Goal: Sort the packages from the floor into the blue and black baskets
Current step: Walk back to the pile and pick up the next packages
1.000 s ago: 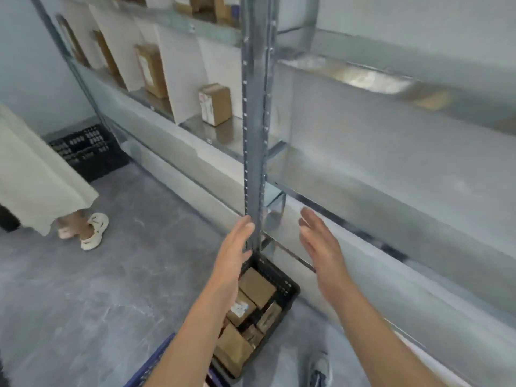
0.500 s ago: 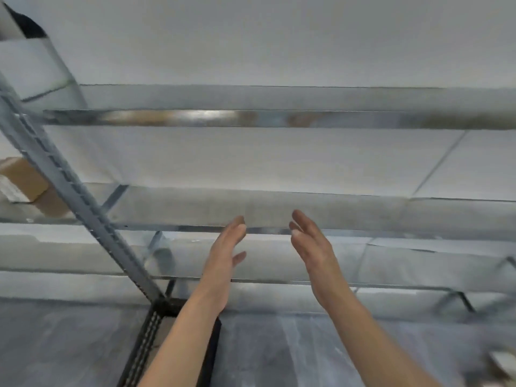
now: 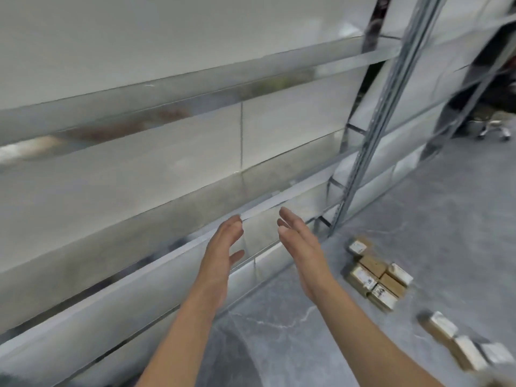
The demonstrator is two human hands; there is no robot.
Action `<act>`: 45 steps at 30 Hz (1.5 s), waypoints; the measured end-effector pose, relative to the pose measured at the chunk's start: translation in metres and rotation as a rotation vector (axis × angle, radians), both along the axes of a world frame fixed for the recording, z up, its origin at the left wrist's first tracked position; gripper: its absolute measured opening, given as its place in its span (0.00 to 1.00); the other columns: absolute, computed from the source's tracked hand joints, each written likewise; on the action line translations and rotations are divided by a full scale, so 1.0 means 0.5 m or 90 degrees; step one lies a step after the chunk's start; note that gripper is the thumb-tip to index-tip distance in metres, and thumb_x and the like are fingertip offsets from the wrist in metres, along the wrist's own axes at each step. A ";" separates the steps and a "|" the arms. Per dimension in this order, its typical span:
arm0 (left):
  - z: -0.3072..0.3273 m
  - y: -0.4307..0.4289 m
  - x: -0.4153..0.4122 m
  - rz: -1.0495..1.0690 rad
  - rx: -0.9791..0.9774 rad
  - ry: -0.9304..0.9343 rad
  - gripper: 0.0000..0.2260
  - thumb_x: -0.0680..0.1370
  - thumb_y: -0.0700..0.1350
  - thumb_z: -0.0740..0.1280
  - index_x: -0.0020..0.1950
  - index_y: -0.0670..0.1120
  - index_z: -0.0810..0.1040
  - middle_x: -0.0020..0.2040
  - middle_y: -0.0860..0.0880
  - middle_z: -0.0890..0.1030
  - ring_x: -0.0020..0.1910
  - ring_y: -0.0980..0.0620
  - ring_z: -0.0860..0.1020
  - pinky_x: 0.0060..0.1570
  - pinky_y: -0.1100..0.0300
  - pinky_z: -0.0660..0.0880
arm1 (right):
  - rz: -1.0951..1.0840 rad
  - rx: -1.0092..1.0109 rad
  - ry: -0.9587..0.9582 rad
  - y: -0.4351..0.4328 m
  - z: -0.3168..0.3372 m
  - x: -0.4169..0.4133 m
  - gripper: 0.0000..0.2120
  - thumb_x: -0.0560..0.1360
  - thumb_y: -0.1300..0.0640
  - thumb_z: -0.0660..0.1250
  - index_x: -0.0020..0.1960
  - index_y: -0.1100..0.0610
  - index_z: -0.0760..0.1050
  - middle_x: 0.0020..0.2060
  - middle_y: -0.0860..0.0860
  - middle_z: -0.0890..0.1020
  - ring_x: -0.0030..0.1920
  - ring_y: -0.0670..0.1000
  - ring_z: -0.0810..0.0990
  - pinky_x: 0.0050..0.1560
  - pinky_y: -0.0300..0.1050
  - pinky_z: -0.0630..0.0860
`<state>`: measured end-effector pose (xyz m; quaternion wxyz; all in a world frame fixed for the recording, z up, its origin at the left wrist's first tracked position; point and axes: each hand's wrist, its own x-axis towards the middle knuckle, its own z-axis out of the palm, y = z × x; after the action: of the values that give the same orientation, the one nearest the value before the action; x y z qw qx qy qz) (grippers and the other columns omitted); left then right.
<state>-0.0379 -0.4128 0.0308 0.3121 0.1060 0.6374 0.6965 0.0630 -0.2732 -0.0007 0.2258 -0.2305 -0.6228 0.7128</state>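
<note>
My left hand (image 3: 222,248) and my right hand (image 3: 300,247) are raised side by side in front of me, palms facing each other, fingers straight and apart, holding nothing. A cluster of several brown cardboard packages (image 3: 375,275) with white labels lies on the grey floor to the right of my right hand. More packages (image 3: 466,346) lie in a row at the lower right, blurred. Neither the blue basket nor the black basket is in view.
A metal shelving unit (image 3: 195,152) with bare shelves fills the left and middle of the view. Its slotted upright post (image 3: 371,141) stands on the floor just behind the packages. A chair base (image 3: 494,128) shows at the far right.
The view has swung to the right: the black basket with packages has left the frame and floor packages have come into view at the right. Both hands stay raised and empty.
</note>
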 end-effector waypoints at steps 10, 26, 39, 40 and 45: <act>-0.069 0.201 0.012 -0.268 -0.043 -0.031 0.17 0.79 0.59 0.67 0.68 0.58 0.79 0.64 0.63 0.81 0.65 0.64 0.78 0.70 0.48 0.73 | -0.256 -0.049 -0.028 0.080 -0.045 0.091 0.25 0.77 0.45 0.69 0.74 0.40 0.73 0.72 0.39 0.76 0.73 0.38 0.72 0.79 0.52 0.65; -0.144 0.348 0.103 -0.536 -0.105 -0.019 0.13 0.84 0.56 0.62 0.69 0.59 0.75 0.70 0.57 0.77 0.68 0.58 0.75 0.71 0.46 0.72 | -0.513 -0.107 -0.108 0.096 -0.103 0.247 0.26 0.76 0.40 0.68 0.74 0.36 0.72 0.73 0.38 0.74 0.74 0.39 0.70 0.80 0.56 0.64; -0.224 0.605 0.285 -0.568 -0.208 -0.013 0.08 0.86 0.54 0.60 0.61 0.61 0.77 0.66 0.58 0.78 0.67 0.58 0.75 0.69 0.48 0.72 | -0.563 -0.217 -0.112 0.326 -0.219 0.441 0.28 0.78 0.42 0.70 0.76 0.42 0.71 0.71 0.40 0.76 0.73 0.42 0.72 0.80 0.56 0.64; -0.230 0.625 0.301 -0.568 -0.218 -0.013 0.07 0.86 0.54 0.60 0.60 0.61 0.77 0.66 0.58 0.78 0.68 0.58 0.74 0.69 0.49 0.71 | -0.561 -0.227 -0.114 0.348 -0.229 0.457 0.25 0.80 0.45 0.69 0.76 0.42 0.71 0.71 0.39 0.76 0.73 0.43 0.72 0.80 0.56 0.64; -0.260 0.707 0.344 -0.541 -0.256 -0.025 0.06 0.85 0.54 0.60 0.59 0.61 0.76 0.66 0.58 0.78 0.68 0.57 0.74 0.69 0.49 0.71 | -0.549 -0.262 -0.133 0.449 -0.274 0.514 0.22 0.83 0.50 0.67 0.76 0.43 0.71 0.74 0.42 0.73 0.76 0.47 0.69 0.80 0.55 0.63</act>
<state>0.1343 -0.0591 -0.0990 0.5957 0.2820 0.6539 0.3715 0.3198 -0.0488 -0.1378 0.3863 -0.5774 -0.3361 0.6359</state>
